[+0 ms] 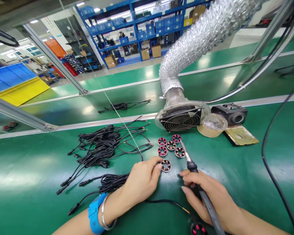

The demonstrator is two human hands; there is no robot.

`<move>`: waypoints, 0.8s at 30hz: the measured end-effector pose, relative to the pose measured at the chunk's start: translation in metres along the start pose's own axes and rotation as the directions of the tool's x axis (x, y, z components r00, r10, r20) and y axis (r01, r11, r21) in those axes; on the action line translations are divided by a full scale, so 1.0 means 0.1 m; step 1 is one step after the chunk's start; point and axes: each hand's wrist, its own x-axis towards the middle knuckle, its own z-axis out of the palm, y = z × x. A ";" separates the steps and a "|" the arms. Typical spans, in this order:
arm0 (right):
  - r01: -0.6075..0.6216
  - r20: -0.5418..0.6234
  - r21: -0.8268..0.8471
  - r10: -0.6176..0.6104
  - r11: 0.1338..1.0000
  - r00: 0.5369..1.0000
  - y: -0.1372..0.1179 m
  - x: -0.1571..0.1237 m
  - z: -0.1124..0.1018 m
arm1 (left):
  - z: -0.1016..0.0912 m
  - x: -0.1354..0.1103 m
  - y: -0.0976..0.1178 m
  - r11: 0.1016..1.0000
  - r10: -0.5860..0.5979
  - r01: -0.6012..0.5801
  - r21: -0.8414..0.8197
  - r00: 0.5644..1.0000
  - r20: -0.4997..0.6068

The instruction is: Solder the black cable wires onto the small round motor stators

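Observation:
My left hand [145, 174], with a blue strap and a metal bangle at the wrist, pinches the left rim of a small motor stator [166, 165] lying on the green bench. Copper coils ring its open centre. My right hand [208, 191] grips a soldering iron [192, 166] by its dark handle. The iron's metal tip points up and left, close to a pink-coiled stator [176, 138]; I cannot tell whether they touch. Several other stators, pink or copper-coloured, sit grouped there. One more pink stator [198, 229], partly cut off, lies below my right hand beside a black cable's end.
Bundled black cables [107, 140] lie to the left. A fume-extractor fan [181, 120] with a silver duct [186, 49] stands behind the stators. Beside it are a tape roll [212, 125], a black holder [231, 114] and a sponge tray [242, 135]. A black cord [267, 156] curves down at right.

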 end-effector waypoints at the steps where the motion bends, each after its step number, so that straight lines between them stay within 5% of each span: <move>1: -0.016 0.007 -0.016 0.016 1.000 1.000 0.02 0.03 0.01 | 0.04 -0.01 0.02 0.999 0.049 -0.048 -0.020 0.998 0.029; 6: -0.048 0.135 0.045 0.042 0.998 0.990 0.02 0.11 0.04 | 0.19 0.01 0.05 0.978 0.189 -0.180 -0.105 0.979 0.081; 17: -0.028 0.161 0.013 0.026 1.000 0.987 -0.02 0.13 0.04 | 0.10 0.06 0.15 0.992 0.041 -0.022 -0.126 0.987 0.155; 24: -0.022 0.140 0.006 0.021 1.000 0.990 -0.01 0.13 0.07 | 0.12 0.09 0.05 0.946 -0.014 0.081 -0.315 0.978 0.208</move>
